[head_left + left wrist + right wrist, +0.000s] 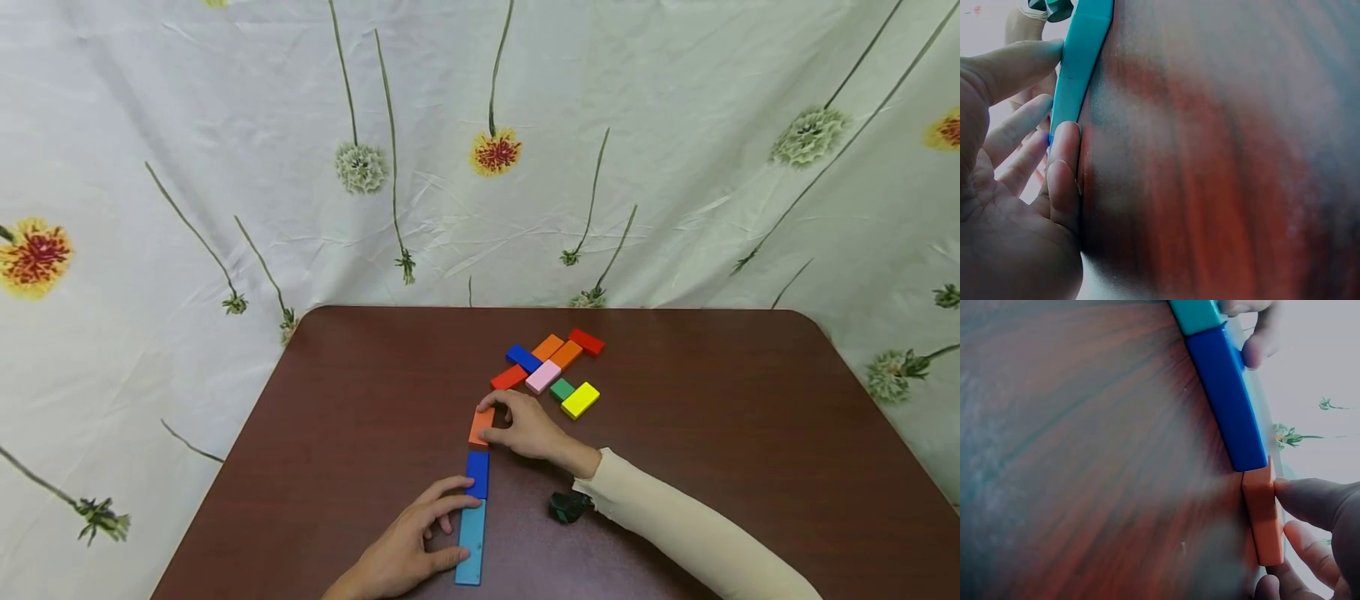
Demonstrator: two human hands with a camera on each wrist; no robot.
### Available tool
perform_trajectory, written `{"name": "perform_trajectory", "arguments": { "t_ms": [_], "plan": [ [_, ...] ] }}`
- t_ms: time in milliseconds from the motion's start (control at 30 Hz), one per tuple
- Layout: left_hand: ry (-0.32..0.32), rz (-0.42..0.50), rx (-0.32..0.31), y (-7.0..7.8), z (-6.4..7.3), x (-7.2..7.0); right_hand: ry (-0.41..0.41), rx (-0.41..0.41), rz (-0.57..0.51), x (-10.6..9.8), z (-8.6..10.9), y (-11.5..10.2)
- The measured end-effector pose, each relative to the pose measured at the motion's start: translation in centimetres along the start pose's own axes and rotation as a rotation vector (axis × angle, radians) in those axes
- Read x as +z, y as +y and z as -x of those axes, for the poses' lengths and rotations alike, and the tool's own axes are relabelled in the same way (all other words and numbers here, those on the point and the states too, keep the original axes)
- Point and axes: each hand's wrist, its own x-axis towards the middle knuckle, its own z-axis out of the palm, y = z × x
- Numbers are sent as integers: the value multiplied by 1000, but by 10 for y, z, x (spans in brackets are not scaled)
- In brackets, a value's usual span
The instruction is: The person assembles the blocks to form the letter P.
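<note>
one brown desk [337,417]. two hands: left hand [405,542], grip spread, fingertips touching one long light-blue block [471,554]; right hand [528,429], grip pinching one orange block [477,427], flat, smooth, rectangular, slightly nearer desk's left edge than right. one blue block [477,473] between, touching light-blue. toward far edge, eight others: two reds [510,377], two oranges [547,347], one blue [522,358], one pink [543,377], one yellow [581,401], one green [561,388].

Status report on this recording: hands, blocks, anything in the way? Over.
Left hand touching light-blue block and blue block. Right hand pinching orange block. Orange block off blue block's far end. No other block between them.
</note>
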Motion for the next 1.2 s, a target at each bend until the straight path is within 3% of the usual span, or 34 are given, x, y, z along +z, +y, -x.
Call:
{"name": "perform_trajectory", "arguments": {
  "t_ms": [367, 1200],
  "plan": [
    [-6, 3, -25, -1, -1, 0, -33, -2, -57, 0, 1, 6],
    [-6, 2, -37, 0, -2, 1, -71, -24, -60, 0, 3, 4]
  ]
}}
